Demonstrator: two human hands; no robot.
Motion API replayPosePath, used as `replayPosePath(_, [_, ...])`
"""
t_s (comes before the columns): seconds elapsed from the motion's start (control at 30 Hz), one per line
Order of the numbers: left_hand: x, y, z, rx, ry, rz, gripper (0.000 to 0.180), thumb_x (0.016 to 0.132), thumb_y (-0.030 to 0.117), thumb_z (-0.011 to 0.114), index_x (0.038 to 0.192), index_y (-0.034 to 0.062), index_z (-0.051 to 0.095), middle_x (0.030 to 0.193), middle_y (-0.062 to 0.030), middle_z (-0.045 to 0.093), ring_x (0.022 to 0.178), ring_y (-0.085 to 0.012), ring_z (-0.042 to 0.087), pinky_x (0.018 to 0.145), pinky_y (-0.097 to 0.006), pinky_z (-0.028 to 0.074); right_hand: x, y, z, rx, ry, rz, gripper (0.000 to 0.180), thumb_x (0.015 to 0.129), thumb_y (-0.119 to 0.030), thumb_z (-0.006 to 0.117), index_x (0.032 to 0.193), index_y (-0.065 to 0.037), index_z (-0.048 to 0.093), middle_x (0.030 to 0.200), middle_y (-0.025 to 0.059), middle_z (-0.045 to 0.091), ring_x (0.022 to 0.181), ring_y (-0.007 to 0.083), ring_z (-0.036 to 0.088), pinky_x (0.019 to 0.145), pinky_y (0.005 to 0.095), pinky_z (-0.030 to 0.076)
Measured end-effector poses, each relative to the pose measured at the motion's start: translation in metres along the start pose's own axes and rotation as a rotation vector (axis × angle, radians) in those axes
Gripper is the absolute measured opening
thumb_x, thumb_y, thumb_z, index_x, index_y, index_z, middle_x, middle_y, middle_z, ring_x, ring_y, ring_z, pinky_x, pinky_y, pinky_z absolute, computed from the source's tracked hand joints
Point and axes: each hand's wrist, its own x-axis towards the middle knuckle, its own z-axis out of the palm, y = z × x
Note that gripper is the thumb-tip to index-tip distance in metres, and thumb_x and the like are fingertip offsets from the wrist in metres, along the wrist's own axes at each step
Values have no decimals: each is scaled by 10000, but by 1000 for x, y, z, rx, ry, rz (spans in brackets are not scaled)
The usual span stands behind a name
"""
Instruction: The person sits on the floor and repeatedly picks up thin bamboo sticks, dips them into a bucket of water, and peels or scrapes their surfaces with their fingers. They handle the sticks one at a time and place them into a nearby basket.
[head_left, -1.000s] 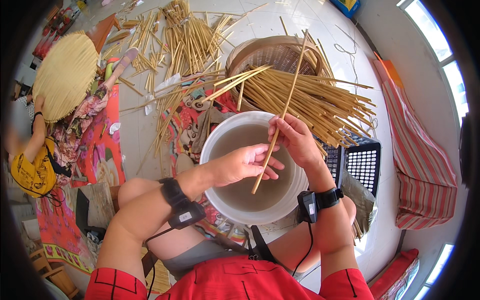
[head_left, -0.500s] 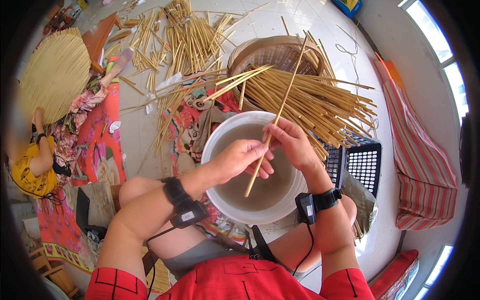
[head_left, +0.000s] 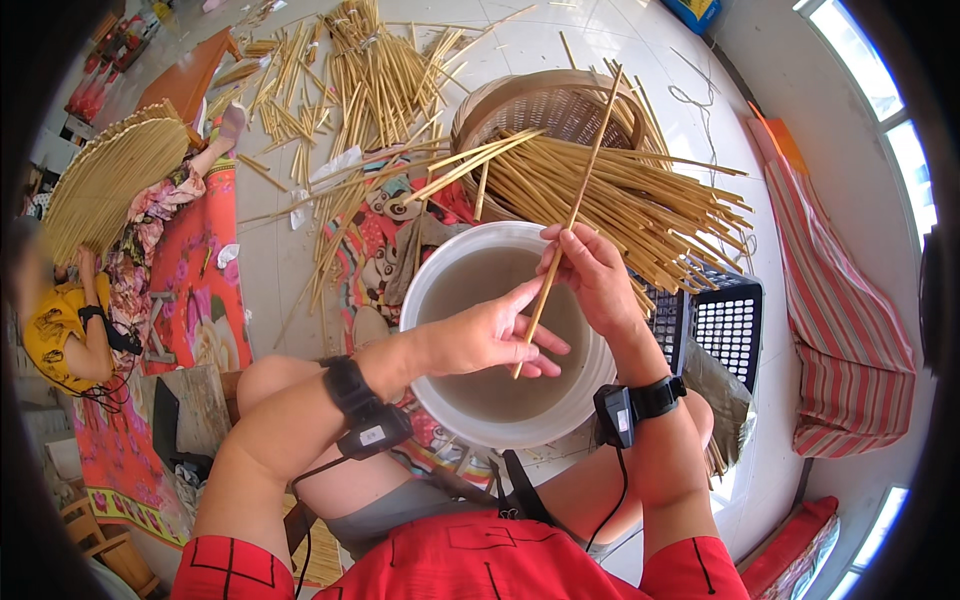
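Note:
My right hand [head_left: 590, 275] pinches a long, thin tan stalk [head_left: 597, 135] between thumb and fingers, a little below its middle. The stalk tilts, its upper end pointing away and to the right. At its lower end, my left hand [head_left: 490, 333] lies loosely around it, the fingers spread and the stalk crossing them. Both hands are above a round white bucket [head_left: 415, 290] partly filled with cloudy greyish water. Beyond it, a thick pile of similar stalks [head_left: 650, 205] leans over a woven basket [head_left: 500, 112].
A black plastic crate [head_left: 728, 325] is right of the bucket. Several stalk bundles [head_left: 365, 75] lie on the tiled floor. At left, a person in yellow [head_left: 75, 335] holds a large round stalk mat [head_left: 115, 185]. A striped curtain [head_left: 850, 330] hangs at right.
My right hand has shifted slightly up the picture with the stalk, and the stalk's lower end has moved up. My left fingers have loosened and spread. The other person's mat has tilted.

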Motion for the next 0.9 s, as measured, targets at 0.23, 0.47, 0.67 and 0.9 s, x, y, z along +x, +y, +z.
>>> replayPosePath(0.23, [5, -9, -6, 12, 328, -110, 356, 1022, 287, 371, 1181, -17, 466, 965, -189, 651, 707, -218, 687, 622, -276, 543, -1, 3, -6, -156, 3, 42, 249, 979, -239, 507, 1079, -24, 584, 857, 56, 652, 741, 83, 586, 663, 214, 459])
replayPosePath(0.47, [1, 0, -8, -64, 85, -26, 507, 966, 145, 489, 1413, 15, 290, 1161, -186, 582, 1011, -227, 623, 872, -309, 490, 1, 3, -7, 19, -6, 51, 241, 997, -221, 459, 1088, -33, 579, 829, 33, 625, 712, 82, 562, 655, 216, 453])
replayPosePath(0.67, [4, -6, -4, -24, 5, 21, 727, 870, -14, 582, 1463, 59, 169, 1212, -164, 556, 1099, -223, 590, 930, -312, 460, 1, 4, -7, -23, -2, 16, 250, 1003, -231, 443, 1095, -27, 556, 815, 31, 604, 681, 81, 556, 613, 224, 466])
replayPosePath(0.9, [20, -39, -33, 527, 477, -91, 260, 950, 169, 503, 1153, 17, 560, 887, -136, 679, 908, -287, 664, 815, -366, 515, 5, 19, -7, -315, 174, 50, 173, 987, -180, 480, 1005, -29, 563, 803, 33, 647, 656, 68, 568, 577, 215, 460])
